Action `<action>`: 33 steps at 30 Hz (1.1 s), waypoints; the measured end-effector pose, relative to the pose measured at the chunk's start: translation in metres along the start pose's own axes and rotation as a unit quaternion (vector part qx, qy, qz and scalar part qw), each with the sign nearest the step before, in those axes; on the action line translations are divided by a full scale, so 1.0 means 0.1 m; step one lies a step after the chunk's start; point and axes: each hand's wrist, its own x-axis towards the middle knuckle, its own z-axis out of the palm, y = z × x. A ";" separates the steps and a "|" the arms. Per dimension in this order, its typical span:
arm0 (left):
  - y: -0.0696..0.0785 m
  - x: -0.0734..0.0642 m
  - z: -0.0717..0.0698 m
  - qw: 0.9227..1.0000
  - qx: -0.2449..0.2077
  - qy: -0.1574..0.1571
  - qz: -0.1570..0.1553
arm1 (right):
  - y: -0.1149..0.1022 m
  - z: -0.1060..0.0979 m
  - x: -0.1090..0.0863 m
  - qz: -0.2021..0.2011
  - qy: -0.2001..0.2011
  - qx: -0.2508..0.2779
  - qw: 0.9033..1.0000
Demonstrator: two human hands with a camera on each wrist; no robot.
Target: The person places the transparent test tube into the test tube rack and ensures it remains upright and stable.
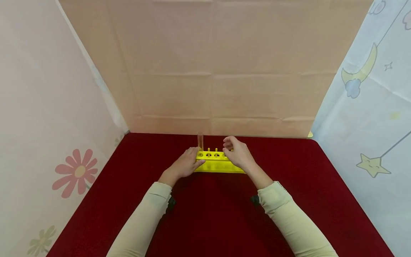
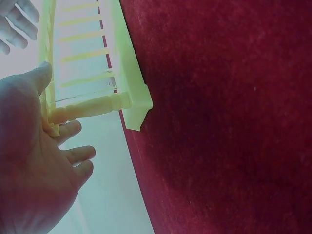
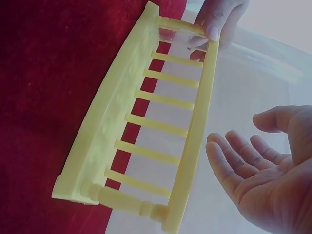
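Note:
A yellow test tube rack (image 1: 221,166) stands on the red tabletop, with round holes along its upper bar and pegs behind them. One clear test tube (image 1: 200,140) rises upright from the hole at its left end. My left hand (image 1: 186,165) grips that end of the rack, thumb along the near side and fingers behind. At the right end, my right hand (image 1: 238,153) hovers by the upper bar with loosely bent fingers. In the right wrist view, the right hand's palm (image 3: 263,175) faces up beside the rack and holds nothing.
A red cloth (image 1: 212,214) covers the table. Behind it hangs a creased tan backdrop (image 1: 212,71). Pale printed sheets enclose the sides, with a pink flower (image 1: 77,172) on the left and a yellow star (image 1: 373,165) on the right.

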 end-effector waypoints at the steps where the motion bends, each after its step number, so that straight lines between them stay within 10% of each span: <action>1: 0.00 0.00 0.00 1.000 0.000 0.000 0.001 | 0.01 -0.01 0.00 0.000 0.000 0.001 1.000; 33: -0.01 -0.01 -0.01 1.000 -0.003 -0.001 0.008 | 0.13 -0.19 -0.05 0.009 0.017 0.006 1.000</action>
